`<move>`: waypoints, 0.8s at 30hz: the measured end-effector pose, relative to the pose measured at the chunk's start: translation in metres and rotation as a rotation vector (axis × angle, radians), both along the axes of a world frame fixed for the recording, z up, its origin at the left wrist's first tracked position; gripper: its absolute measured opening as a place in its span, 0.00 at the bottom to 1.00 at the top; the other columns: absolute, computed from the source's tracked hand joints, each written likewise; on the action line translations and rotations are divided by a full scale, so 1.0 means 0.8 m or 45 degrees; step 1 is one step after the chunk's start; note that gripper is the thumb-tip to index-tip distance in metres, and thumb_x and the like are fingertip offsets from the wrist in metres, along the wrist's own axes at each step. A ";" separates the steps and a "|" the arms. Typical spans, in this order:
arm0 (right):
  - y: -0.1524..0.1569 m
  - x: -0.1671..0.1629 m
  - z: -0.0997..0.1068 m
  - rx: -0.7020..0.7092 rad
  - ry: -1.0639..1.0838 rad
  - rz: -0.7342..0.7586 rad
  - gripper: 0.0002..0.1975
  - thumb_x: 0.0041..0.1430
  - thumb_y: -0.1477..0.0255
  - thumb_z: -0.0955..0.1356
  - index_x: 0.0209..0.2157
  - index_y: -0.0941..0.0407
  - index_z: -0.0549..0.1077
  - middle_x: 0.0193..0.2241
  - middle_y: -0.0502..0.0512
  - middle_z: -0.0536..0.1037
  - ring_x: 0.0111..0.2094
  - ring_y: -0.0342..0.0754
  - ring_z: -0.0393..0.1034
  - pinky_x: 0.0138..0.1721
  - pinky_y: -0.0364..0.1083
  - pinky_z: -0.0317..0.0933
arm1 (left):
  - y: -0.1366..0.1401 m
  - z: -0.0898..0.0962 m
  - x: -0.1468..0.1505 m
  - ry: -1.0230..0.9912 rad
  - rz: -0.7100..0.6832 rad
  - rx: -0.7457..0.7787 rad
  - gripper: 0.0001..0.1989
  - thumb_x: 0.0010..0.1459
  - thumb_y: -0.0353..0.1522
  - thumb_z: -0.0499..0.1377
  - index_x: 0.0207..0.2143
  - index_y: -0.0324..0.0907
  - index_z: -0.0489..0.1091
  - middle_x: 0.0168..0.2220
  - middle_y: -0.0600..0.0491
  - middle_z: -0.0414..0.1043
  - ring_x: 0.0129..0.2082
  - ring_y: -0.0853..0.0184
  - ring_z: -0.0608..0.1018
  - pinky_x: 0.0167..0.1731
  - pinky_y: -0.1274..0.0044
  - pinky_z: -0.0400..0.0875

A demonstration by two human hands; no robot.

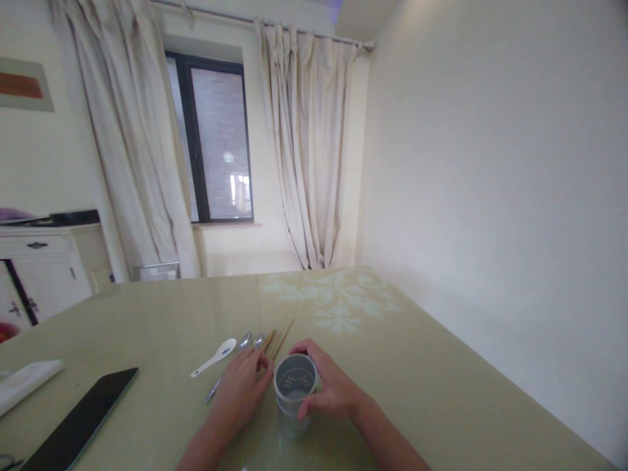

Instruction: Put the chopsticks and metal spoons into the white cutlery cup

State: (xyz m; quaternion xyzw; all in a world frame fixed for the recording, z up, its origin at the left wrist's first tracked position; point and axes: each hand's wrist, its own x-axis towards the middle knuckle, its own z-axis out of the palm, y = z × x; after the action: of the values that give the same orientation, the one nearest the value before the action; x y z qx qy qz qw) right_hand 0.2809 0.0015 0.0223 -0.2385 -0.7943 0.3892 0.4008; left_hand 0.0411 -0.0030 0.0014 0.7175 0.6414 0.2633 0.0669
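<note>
Right hand [328, 392] wraps perforated metal cup [295, 392] — left hand [240, 389] flat on chopsticks [277, 341]

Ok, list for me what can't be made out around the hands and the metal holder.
Head view only:
- Chopsticks: near ends hidden under the left hand; count unclear.
- Metal spoons: handles mostly covered by that hand.
- Metal holder: right side covered by the right hand; base blurred.
- Black tablet: near corner cut off by the bottom edge.
- White cloth: cut off by the left edge.
</note>
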 end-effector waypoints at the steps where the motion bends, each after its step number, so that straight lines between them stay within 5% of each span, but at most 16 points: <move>1: -0.001 0.000 0.000 0.003 0.015 0.008 0.46 0.46 0.33 0.73 0.56 0.52 0.72 0.49 0.59 0.77 0.48 0.59 0.74 0.50 0.54 0.68 | 0.001 -0.001 0.000 -0.062 -0.008 0.029 0.10 0.66 0.37 0.55 0.33 0.46 0.72 0.38 0.49 0.78 0.42 0.57 0.79 0.46 0.69 0.70; 8: 0.001 -0.006 -0.004 -0.050 0.193 -0.094 0.44 0.62 0.32 0.55 0.55 0.51 0.76 0.48 0.60 0.78 0.51 0.59 0.72 0.54 0.55 0.66 | -0.005 -0.004 0.013 -0.506 -0.165 0.133 0.19 0.71 0.49 0.48 0.39 0.47 0.69 0.35 0.51 0.76 0.36 0.59 0.78 0.39 0.70 0.72; 17: 0.017 -0.020 -0.017 -0.269 0.376 -0.318 0.27 0.64 0.44 0.69 0.44 0.53 0.83 0.41 0.57 0.81 0.43 0.55 0.75 0.46 0.51 0.69 | -0.014 -0.001 0.025 -0.599 -0.318 0.138 0.12 0.69 0.42 0.55 0.39 0.46 0.73 0.34 0.52 0.78 0.33 0.62 0.79 0.36 0.72 0.74; 24: 0.024 -0.018 -0.005 -0.305 0.619 -0.492 0.25 0.59 0.46 0.74 0.36 0.55 0.84 0.28 0.54 0.79 0.32 0.50 0.73 0.37 0.48 0.66 | -0.017 0.005 0.025 -0.588 -0.354 0.300 0.11 0.68 0.39 0.56 0.48 0.47 0.75 0.46 0.47 0.81 0.47 0.56 0.82 0.50 0.64 0.78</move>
State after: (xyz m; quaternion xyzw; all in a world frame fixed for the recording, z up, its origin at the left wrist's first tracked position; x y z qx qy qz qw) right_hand 0.2666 0.0203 0.0181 -0.3304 -0.5642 0.4422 0.6139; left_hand 0.0614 -0.0164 0.0054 0.7224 0.4698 0.4805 0.1628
